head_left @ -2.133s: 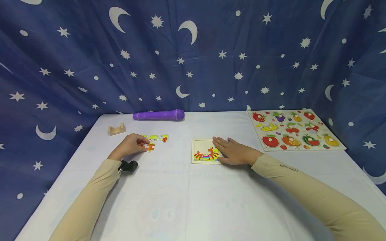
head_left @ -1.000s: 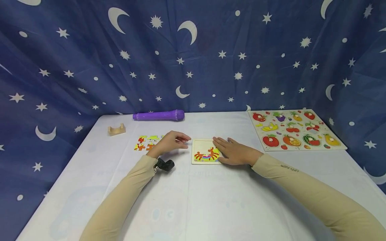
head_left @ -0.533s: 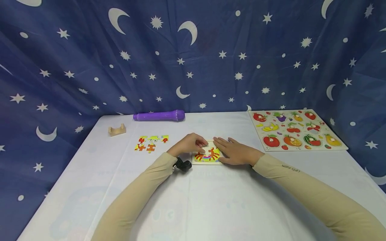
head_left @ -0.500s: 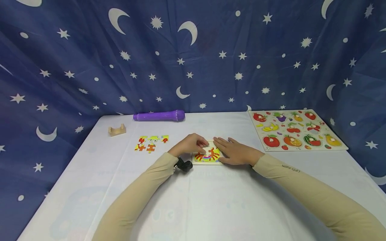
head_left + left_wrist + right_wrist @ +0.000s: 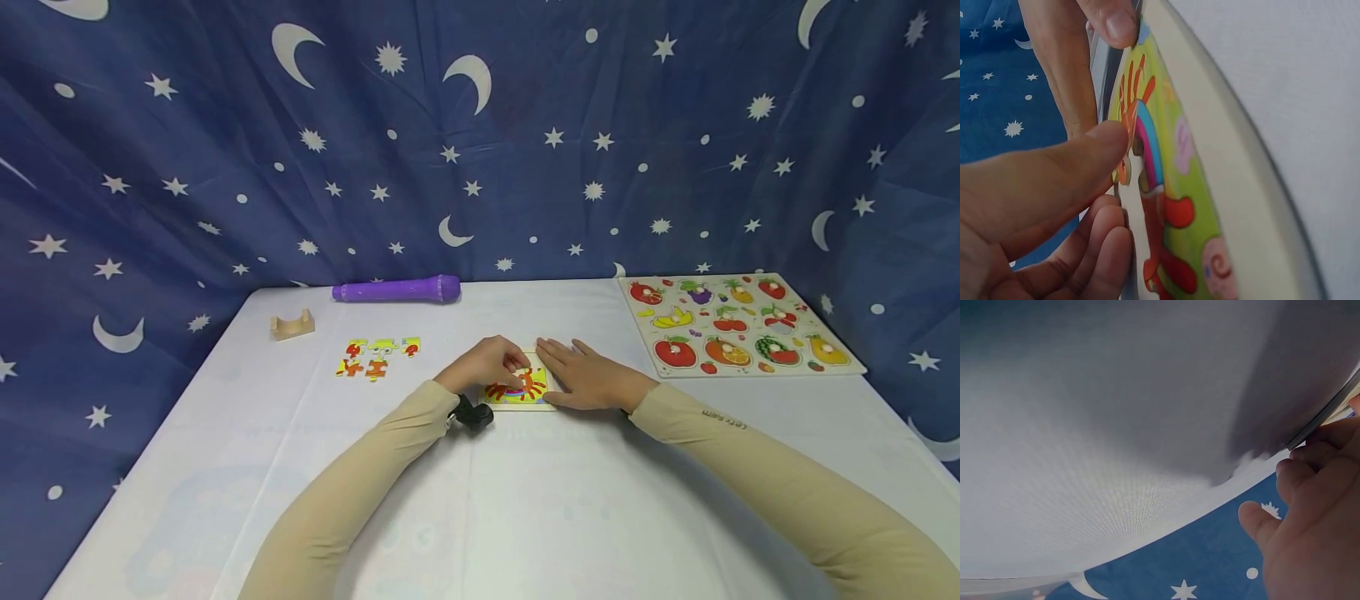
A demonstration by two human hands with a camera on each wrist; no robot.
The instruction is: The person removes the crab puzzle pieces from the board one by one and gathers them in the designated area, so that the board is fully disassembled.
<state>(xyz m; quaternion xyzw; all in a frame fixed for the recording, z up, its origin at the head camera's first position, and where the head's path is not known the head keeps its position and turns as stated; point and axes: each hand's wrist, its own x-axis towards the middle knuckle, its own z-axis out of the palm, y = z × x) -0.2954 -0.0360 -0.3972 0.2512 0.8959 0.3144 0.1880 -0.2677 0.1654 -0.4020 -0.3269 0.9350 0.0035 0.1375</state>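
In the head view a small wooden tray puzzle lies mid-table, showing a red-legged creature with a rainbow stripe. My left hand is over its left part. Close up in the left wrist view, the thumb and curled fingers pinch a small orange puzzle piece at a bare gap beside the rainbow; much of the piece is hidden. My right hand rests with straight fingers along the tray's right side. In the right wrist view its fingers touch the tray's edge.
Several loose puzzle pieces lie left of the tray. Behind them are a purple toy microphone and a small wooden cradle-shaped block. A fruit peg puzzle board lies at the back right. A blue star-patterned cloth hangs behind the table.
My left hand has moved right, from the loose pieces to over the tray, and slightly farther in since half a second ago. The right hand has stayed on the tray's right side.
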